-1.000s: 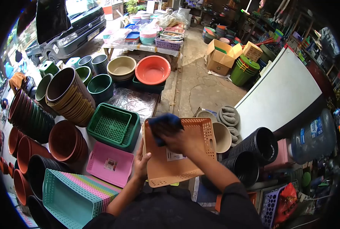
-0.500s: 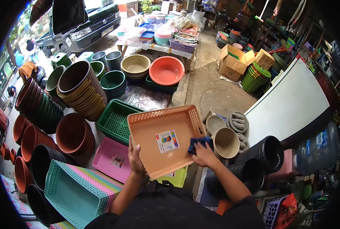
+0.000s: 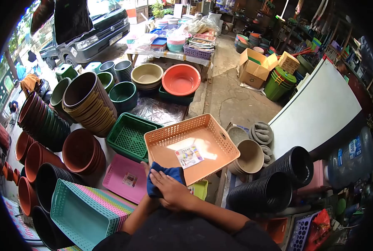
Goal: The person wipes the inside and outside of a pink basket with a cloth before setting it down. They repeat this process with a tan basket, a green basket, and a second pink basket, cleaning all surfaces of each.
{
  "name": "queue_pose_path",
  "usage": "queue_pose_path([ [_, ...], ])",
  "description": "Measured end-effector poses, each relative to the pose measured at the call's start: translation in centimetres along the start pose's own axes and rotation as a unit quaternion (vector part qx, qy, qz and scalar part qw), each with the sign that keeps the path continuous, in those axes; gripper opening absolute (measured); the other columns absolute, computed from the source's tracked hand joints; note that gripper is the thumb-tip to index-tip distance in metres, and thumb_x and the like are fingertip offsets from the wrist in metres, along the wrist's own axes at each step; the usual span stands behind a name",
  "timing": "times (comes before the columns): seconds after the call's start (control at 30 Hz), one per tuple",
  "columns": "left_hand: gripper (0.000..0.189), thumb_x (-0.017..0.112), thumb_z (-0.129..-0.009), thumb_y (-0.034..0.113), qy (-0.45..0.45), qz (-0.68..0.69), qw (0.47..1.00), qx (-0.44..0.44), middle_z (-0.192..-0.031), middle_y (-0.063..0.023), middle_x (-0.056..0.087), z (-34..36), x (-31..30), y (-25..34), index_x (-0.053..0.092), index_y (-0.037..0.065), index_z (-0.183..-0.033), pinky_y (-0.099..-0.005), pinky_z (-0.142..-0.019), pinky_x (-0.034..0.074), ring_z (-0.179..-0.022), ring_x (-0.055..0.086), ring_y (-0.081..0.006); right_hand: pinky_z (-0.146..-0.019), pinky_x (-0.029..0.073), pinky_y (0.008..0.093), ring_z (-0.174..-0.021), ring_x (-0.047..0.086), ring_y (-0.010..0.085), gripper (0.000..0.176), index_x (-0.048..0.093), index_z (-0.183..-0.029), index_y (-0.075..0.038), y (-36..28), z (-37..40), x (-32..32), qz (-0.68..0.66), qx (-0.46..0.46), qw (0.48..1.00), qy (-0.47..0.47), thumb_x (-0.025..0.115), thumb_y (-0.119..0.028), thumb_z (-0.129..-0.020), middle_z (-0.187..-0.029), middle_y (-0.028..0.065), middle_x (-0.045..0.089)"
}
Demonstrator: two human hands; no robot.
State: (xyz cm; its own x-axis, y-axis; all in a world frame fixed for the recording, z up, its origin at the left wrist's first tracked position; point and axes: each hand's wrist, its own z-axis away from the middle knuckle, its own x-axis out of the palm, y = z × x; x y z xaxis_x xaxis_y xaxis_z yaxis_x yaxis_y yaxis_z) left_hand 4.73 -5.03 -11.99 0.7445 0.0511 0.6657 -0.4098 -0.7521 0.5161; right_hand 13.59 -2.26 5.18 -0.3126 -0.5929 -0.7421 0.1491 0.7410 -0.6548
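Observation:
A peach plastic basket [image 3: 211, 157] with perforated sides and a paper label [image 3: 189, 156] on its floor is held tilted in front of me. My left hand [image 3: 145, 168] grips its near left corner, most of the fingers hidden behind a dark blue cloth [image 3: 177, 174]. My right hand [image 3: 169, 190] is wrapped over that cloth and presses it against the same corner, crossing in front of my left hand. Below the basket lie a pink tray [image 3: 115, 178] and a partly covered yellow-green tray [image 3: 201, 190].
Nested pastel baskets [image 3: 80, 213] stand at lower left, beside stacks of brown pots [image 3: 82, 150]. Green baskets [image 3: 128, 136] sit just beyond the pink tray. Black pots [image 3: 259, 192] and beige pots [image 3: 250, 157] are on the right, near a white panel [image 3: 316, 113].
My right hand has moved the cloth from the basket's right side to its near left corner. The basket has shifted right and tilted, its floor now catching bright light.

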Motion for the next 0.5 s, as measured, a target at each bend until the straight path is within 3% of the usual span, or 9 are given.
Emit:
queue_pose_path([
  [0.07,0.062,0.030,-0.102,0.047,0.023,0.030,0.998,-0.046,-0.151,-0.0162,0.033,-2.0,1.4,0.9,0.027,0.006,-0.149,-0.0496,-0.119,0.018,-0.141,0.031,-0.0285,-0.119,0.020,0.0449,-0.143,0.023,0.0445,0.080,0.022,-0.149,0.004,1.1,-1.1,0.3,-0.022,-0.011,1.000,-0.004,0.060,-0.016,-0.082,-0.156,0.0234,0.023],
  [0.13,0.066,0.030,-0.103,0.049,0.075,0.083,0.984,-0.137,-0.158,-0.0125,0.020,-4.5,3.3,2.9,0.017,0.008,-0.153,-0.0458,-0.120,0.013,-0.146,0.020,-0.0268,-0.120,0.017,0.0391,-0.145,0.024,0.0374,0.070,0.025,-0.148,0.007,1.9,-2.3,0.2,-0.097,-0.026,0.989,0.109,0.056,-0.016,-0.090,-0.156,0.0223,0.026],
  [0.17,0.069,0.029,-0.103,0.050,0.101,0.110,0.972,-0.182,-0.162,-0.0107,0.013,-4.9,3.6,3.4,0.012,0.008,-0.155,-0.0439,-0.120,0.011,-0.148,0.015,-0.0259,-0.119,0.013,0.0394,-0.147,0.017,0.0363,0.063,0.034,-0.146,0.002,1.9,-3.2,0.5,-0.347,0.026,0.928,0.134,0.060,-0.010,-0.090,-0.155,0.0232,0.026],
  [0.27,0.076,0.041,-0.100,0.051,0.088,-0.011,0.959,-0.269,-0.160,-0.0095,0.016,-4.9,3.0,4.2,0.009,0.010,-0.156,-0.0409,-0.118,0.017,-0.147,0.018,-0.0237,-0.110,0.032,0.0330,-0.137,0.039,0.0229,0.049,0.046,-0.139,-0.002,2.9,-4.2,1.3,-0.438,0.052,0.877,0.191,0.051,0.007,-0.091,-0.153,0.0137,0.037],
  [0.3,0.080,0.046,-0.098,0.051,0.078,-0.072,0.944,-0.313,-0.159,-0.0089,0.018,-5.0,2.9,4.4,0.007,0.011,-0.156,-0.0394,-0.117,0.021,-0.146,0.019,-0.0227,-0.116,0.024,0.0368,-0.144,0.028,0.0263,0.032,0.060,-0.120,-0.001,2.3,-3.2,1.6,-0.588,0.111,0.782,0.172,0.050,0.008,-0.092,-0.155,0.0152,0.032],
  [0.33,0.080,0.046,-0.098,0.051,0.078,-0.072,0.943,-0.315,-0.159,-0.0089,0.018,-5.0,2.9,4.4,0.007,0.011,-0.156,-0.0394,-0.117,0.021,-0.146,0.019,-0.0227,-0.116,0.024,0.0368,-0.144,0.028,0.0263,0.032,0.060,-0.120,-0.001,3.2,-3.1,1.4,-0.589,0.112,0.782,0.173,0.050,0.008,-0.092,-0.155,0.0152,0.032],
  [0.4,0.097,0.064,-0.088,0.054,0.048,-0.112,0.956,-0.267,-0.156,-0.0082,0.022,-4.9,3.1,4.2,0.008,0.012,-0.156,-0.0383,-0.117,0.023,-0.143,0.025,-0.0228,-0.119,0.014,0.0353,-0.146,0.024,0.0289,0.057,0.028,-0.148,0.004,5.6,-2.8,1.5,-0.524,0.084,0.837,0.131,0.047,-0.015,-0.098,-0.156,0.0186,0.029],
  [0.47,0.104,0.075,-0.080,0.037,0.073,-0.065,0.951,-0.292,-0.153,-0.0107,0.028,-6.0,4.8,5.6,0.008,0.012,-0.156,-0.0392,-0.115,0.028,-0.140,0.032,-0.0247,-0.117,0.023,0.0334,-0.140,0.035,0.0238,0.046,0.041,-0.143,0.002,5.6,-2.2,0.1,-0.599,0.128,0.773,0.163,0.042,-0.018,-0.102,-0.148,0.0180,0.042],
  [0.5,0.101,0.072,-0.079,0.027,0.084,-0.052,0.945,-0.312,-0.151,-0.0115,0.030,-6.3,4.8,5.8,0.008,0.012,-0.156,-0.0402,-0.114,0.030,-0.138,0.035,-0.0259,-0.113,0.028,0.0333,-0.133,0.043,0.0256,0.043,0.044,-0.141,0.002,7.1,-1.0,-0.9,-0.442,0.172,0.862,0.181,0.041,-0.020,-0.103,-0.141,0.0176,0.048],
])
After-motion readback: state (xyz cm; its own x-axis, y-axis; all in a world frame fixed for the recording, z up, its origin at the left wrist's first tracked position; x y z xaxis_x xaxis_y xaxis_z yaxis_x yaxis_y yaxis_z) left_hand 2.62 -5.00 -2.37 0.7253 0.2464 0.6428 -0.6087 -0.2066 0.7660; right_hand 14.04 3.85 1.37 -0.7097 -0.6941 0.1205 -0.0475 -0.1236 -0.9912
